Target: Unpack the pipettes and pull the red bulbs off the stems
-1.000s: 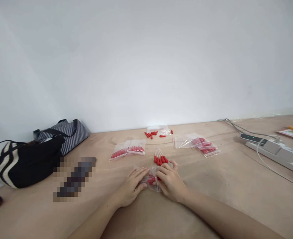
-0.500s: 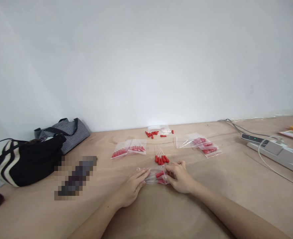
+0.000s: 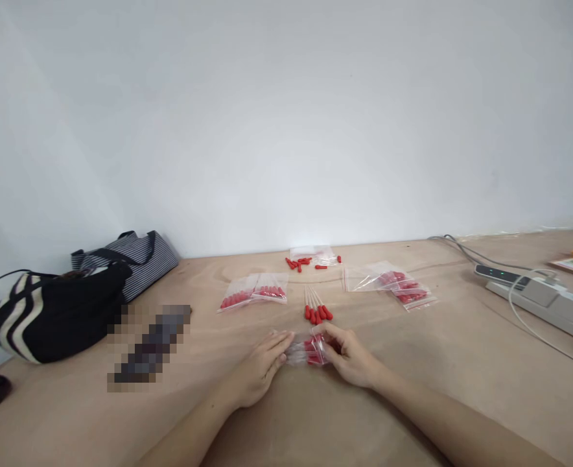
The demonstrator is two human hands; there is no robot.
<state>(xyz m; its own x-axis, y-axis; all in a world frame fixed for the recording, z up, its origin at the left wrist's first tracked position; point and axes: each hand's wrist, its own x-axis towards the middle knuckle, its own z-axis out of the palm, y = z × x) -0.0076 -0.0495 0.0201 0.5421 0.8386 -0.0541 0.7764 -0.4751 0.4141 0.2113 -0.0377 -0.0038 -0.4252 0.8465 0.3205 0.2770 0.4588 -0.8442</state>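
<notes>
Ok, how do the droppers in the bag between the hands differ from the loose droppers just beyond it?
The bagged droppers are inside a clear bag; the loose droppers lie bare on the table.
The bagged droppers lie sideways, red ends toward the right hand; the loose droppers fan out, red ends toward the camera and pale stems toward the wall.
Both have red ends and pale stems.

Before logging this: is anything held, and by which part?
The right hand pinches a clear plastic bag by its right end; the left hand lies at its left.
</notes>
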